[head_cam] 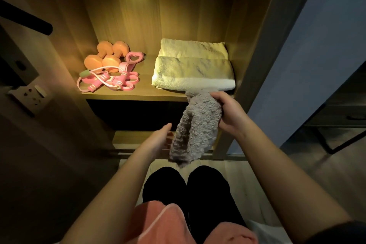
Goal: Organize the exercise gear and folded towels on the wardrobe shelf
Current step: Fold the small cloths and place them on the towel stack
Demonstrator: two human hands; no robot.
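two hands are working below the wardrobe shelf (136, 96): the right hand (227, 112) is gripping a fluffy grey towel (195, 127) hanging near the shelf edge, while the left hand (158, 138) is reaching open-fingered beside it. folded white towels (193, 65) are lying far right, orange dumbbells (107, 55) and pink resistance bands (111, 80) far left.

The wooden shelf (147, 87) carried two orange dumbbells (108, 55) and tangled pink exercise bands (111, 80) at its left; at its right lay a folded towel (194, 73), a second folded towel (192, 48) touching behind it.
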